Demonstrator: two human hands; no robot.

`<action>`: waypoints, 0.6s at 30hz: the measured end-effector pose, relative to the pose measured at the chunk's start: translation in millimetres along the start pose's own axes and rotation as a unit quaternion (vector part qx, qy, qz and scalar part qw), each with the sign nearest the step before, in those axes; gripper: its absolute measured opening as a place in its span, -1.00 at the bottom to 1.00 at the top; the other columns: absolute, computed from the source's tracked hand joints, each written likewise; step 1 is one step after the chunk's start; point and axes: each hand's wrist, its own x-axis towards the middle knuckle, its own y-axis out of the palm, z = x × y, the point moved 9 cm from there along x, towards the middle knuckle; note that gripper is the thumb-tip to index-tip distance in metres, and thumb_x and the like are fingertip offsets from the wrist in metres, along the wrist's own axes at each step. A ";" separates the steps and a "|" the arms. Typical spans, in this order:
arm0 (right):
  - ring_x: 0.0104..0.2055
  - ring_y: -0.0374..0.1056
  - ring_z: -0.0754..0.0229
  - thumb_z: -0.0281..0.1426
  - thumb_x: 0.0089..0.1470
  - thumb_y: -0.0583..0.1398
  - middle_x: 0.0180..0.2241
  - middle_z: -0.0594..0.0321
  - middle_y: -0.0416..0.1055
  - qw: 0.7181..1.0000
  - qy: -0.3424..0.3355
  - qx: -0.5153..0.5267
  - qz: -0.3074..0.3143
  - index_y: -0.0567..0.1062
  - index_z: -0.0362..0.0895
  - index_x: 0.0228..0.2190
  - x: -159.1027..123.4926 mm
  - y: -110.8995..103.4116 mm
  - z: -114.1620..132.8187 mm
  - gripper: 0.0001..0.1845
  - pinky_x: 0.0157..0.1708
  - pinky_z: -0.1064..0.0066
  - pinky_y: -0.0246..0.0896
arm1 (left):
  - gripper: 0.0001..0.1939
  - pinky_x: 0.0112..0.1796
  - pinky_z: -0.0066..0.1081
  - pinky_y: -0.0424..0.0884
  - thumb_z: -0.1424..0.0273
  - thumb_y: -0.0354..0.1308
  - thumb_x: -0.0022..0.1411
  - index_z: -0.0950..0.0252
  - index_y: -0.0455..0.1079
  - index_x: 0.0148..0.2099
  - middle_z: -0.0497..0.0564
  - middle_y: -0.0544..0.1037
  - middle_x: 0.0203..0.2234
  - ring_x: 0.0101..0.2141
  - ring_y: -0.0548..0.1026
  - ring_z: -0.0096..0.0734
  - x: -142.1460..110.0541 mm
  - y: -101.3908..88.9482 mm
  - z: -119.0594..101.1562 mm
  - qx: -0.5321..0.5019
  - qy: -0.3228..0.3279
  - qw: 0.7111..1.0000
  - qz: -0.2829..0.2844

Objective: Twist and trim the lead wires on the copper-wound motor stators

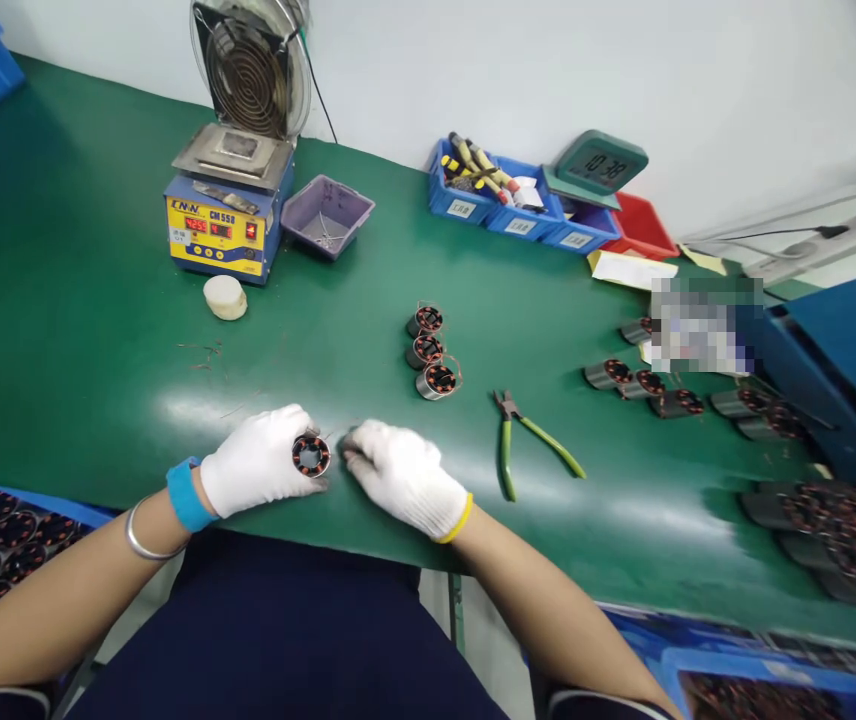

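Note:
My left hand (263, 460), in a white glove, is wrapped round a motor stator (312, 455) near the front edge of the green table. The stator's round end, with copper windings, faces up. Just to its right is my right hand (398, 470), gloved too, with fingers curled and thumb pressed in. Whatever those fingers hold, if anything, is hidden. Beyond my hands, three wound stators (439, 380) stand in a row with loose copper wire ends. Green-handled cutting pliers (529, 430) lie with handles spread, right of my right hand.
A blue and yellow solder pot (222, 235) stands at the back left, a fan (248, 90) behind it. Near it are a purple tray (334, 215) and a white round block (225, 297). Blue tool bins (522, 225) line the wall. More stators (810, 510) crowd the right.

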 end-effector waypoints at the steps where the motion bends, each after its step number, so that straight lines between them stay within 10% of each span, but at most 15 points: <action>1: -0.32 0.38 0.17 -0.33 0.23 0.02 -0.23 0.21 0.46 0.999 0.002 -0.042 -0.015 0.48 -0.03 -0.18 1.5 -6.3 -3.0 -0.74 -0.47 0.40 0.02 | -0.59 -0.36 -0.36 0.30 0.09 0.30 -0.09 0.25 0.40 -0.26 0.01 0.49 -0.35 -0.35 0.46 -0.23 0.4 -0.1 -0.9 0.001 0.004 1.000 -0.002; 10: -0.23 0.31 0.09 -0.47 0.18 0.06 -0.19 0.13 0.47 0.952 -0.211 -0.155 -0.160 0.48 -0.13 -0.12 -14.8 -28.7 38.8 -0.72 0.14 0.05 -0.01 | -0.56 -0.40 -0.38 0.30 0.01 0.25 -0.06 0.24 0.34 -0.29 -0.02 0.46 -0.40 -0.40 0.45 -0.28 -0.8 1.6 0.5 0.014 -0.009 1.000 -0.024; 18: -0.41 0.29 0.16 -0.57 0.18 0.00 -0.45 0.23 0.45 0.955 -0.195 -0.195 -0.109 0.55 -0.09 -0.35 -3.1 -25.1 13.1 -0.65 0.16 0.04 0.04 | -0.60 -0.40 -0.37 0.27 0.04 0.24 -0.04 0.24 0.32 -0.30 -0.01 0.44 -0.39 -0.41 0.44 -0.29 -3.1 2.1 -1.8 0.046 0.000 0.998 -0.032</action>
